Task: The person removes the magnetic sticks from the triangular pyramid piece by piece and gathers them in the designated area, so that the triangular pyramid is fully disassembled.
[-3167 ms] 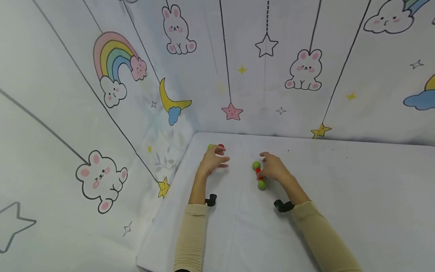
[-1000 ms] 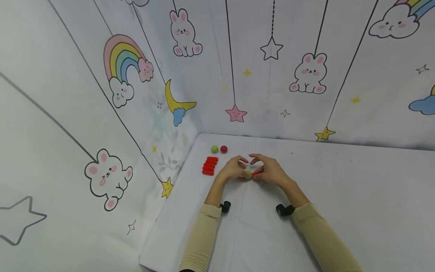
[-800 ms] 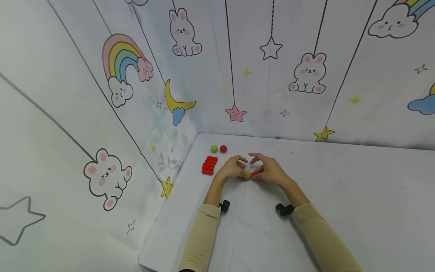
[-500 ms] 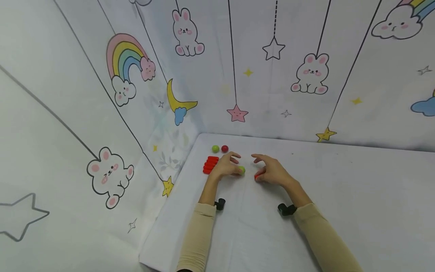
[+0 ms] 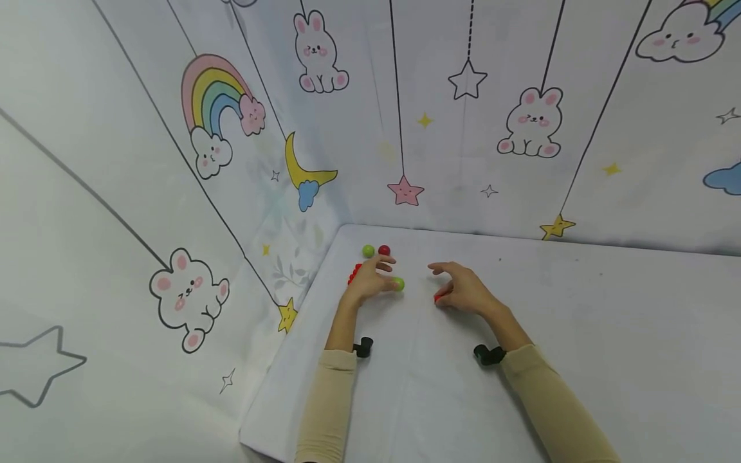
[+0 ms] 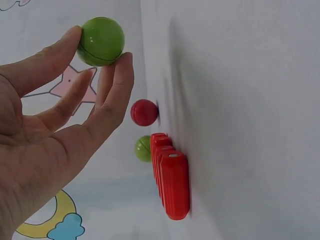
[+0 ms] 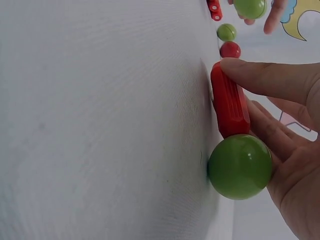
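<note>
The left hand point(image 5: 366, 283) pinches a green ball point(image 6: 101, 41) between thumb and fingertips, its grip clamped on it just above the white tabletop point(image 5: 579, 334). Just beyond that grip lie a row of red pegs point(image 6: 170, 175), and past them a small red ball point(image 6: 144, 112) and another green ball point(image 6: 142, 148), side by side near the wall. The right hand point(image 5: 463, 292) rests well apart from the left; its grip is closed on a red peg with a green ball on its end point(image 7: 235, 140), the thumb pressing the peg, the piece touching the tabletop beneath the palm
</note>
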Demonstrator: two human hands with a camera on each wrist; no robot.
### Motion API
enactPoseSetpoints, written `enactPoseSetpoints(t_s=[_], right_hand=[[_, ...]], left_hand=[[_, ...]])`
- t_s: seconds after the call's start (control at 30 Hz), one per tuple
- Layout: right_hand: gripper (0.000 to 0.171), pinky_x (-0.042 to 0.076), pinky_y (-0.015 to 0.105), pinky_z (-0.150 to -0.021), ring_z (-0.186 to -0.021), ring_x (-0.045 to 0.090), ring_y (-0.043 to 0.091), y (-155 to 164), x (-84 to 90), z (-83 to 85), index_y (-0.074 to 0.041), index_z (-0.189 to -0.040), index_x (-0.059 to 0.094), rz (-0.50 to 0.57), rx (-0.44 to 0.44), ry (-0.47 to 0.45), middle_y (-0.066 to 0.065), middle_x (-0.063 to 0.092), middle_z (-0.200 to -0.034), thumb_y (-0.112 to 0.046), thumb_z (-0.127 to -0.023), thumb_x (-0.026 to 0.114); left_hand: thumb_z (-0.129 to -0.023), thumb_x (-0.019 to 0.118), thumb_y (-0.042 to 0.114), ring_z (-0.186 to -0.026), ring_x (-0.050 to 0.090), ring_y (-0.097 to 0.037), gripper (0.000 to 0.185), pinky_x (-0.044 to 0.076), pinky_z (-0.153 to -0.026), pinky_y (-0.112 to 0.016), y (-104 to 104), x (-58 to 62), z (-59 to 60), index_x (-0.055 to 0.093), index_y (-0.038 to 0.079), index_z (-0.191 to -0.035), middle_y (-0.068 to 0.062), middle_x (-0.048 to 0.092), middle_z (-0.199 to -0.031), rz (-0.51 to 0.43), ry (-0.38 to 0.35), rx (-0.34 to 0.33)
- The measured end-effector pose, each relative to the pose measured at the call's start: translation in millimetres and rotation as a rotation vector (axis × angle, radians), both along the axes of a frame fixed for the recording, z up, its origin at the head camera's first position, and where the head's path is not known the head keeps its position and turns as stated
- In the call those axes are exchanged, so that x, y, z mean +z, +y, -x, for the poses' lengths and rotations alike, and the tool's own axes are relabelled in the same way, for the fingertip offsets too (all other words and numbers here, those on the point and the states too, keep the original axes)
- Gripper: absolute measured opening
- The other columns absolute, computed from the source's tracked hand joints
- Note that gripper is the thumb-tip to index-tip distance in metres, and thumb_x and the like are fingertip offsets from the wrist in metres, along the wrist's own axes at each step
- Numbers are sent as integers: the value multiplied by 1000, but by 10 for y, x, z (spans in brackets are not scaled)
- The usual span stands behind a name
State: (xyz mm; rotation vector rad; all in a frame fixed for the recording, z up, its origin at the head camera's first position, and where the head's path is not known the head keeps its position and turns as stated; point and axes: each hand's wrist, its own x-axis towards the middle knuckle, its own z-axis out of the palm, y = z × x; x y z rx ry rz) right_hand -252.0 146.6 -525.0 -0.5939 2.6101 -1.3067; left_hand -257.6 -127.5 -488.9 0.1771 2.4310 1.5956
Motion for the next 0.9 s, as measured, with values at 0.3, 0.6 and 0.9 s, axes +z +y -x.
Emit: enactPoseSetpoints(t_s=[0.3,0.6,0.9], right_hand=[[84,59,32,-65,-85,71,14,14,42,-12,-9,-152,51,7,-2,6,15,56,-145,3,-78,89],[82,58,31,-65,-86,72,14,24,33,-32,-8,-151,52,7,-4,16,15,57,-144,4,-78,89],[80,59,33,-66,-87,70,16,1,22,-34,-9,-149,55,13,-1,-1,16,59,-143,6,-78,87]], left_hand=[[-85,86,7,-110,65,-30,58,55,-91,-44,-156,14,18,62,9,-138,-23,60,-138,37,42,35],[-85,85,4,-113,68,-30,59,56,-90,-41,-132,71,116,59,-1,-138,-22,60,-137,14,91,33],[-85,82,-1,-106,68,-28,53,55,-88,-36,-78,72,308,60,-5,-133,-26,63,-133,11,144,41]])
